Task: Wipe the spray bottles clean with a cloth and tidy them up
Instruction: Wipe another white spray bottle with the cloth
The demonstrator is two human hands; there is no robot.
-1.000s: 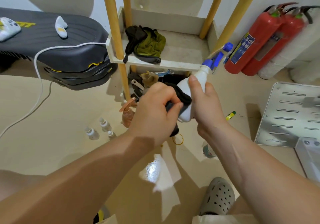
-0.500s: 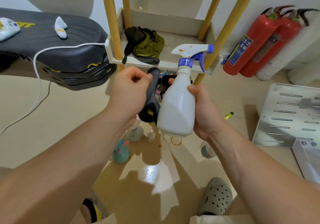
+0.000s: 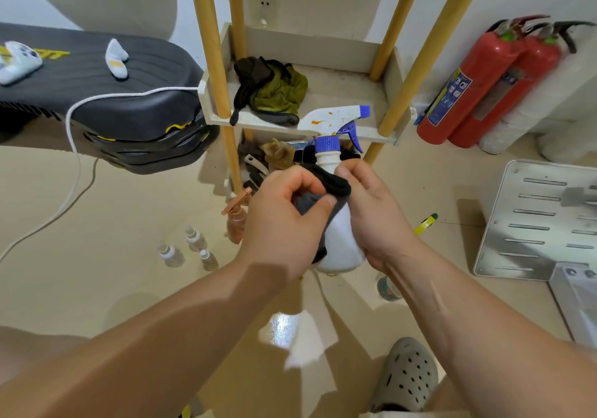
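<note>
My right hand [image 3: 376,214] grips a white spray bottle [image 3: 340,243] upright above the floor; its white and blue trigger head [image 3: 336,120] carries orange stains. My left hand [image 3: 284,217] holds a dark cloth [image 3: 326,188] bunched against the bottle's shoulder and left side. A pink spray bottle [image 3: 237,220] with a copper head stands on the floor left of my hands. Three small clear bottles [image 3: 190,249] stand further left.
A shelf unit [image 3: 323,101] with yellow posts stands ahead, holding a green and black rag pile [image 3: 271,91]. Two red fire extinguishers [image 3: 491,81] lean at the right wall. A metal plate [image 3: 542,217] lies right. A black padded seat [image 3: 97,94] with a white cable sits left.
My left hand has brought the cloth back onto the bottle's shoulder from its left side. The bottle sits lower and stays upright, after being tilted one second ago.
</note>
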